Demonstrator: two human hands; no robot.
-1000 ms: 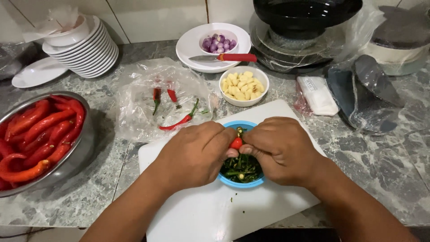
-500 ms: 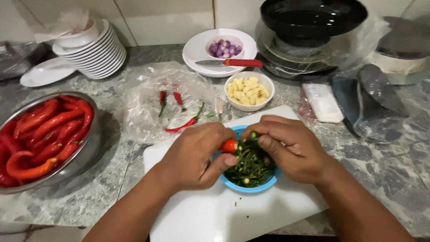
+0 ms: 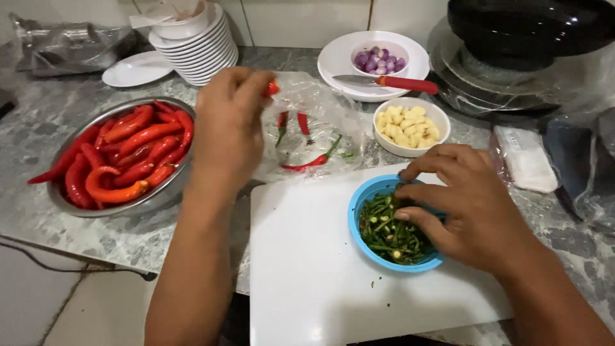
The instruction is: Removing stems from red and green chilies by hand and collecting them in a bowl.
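Head view, stemming station on the marble surface; half a second ago both hands met over the blue bowl [image 3: 392,225] with a small red chili between them; now I have lifted my left hand [image 3: 227,125] away toward the back of the surface, its grip clenched on that small red chili [image 3: 273,88], only the tip showing past the fingers, above the clear plastic bag [image 3: 314,131] that holds a few more small chilies; my right hand [image 3: 458,202] remains at the far rim of the blue bowl, fingers curled onto the green stems [image 3: 391,227], though I cannot tell whether its grip is pinching one or merely resting; the bowl sits at the right side of the white cutting board [image 3: 307,282]; I judge the stem has parted from the chili; the steel bowl of large red chilies [image 3: 122,157] lies near the left edge; a bowl of peeled garlic [image 3: 410,125] stands behind the board.
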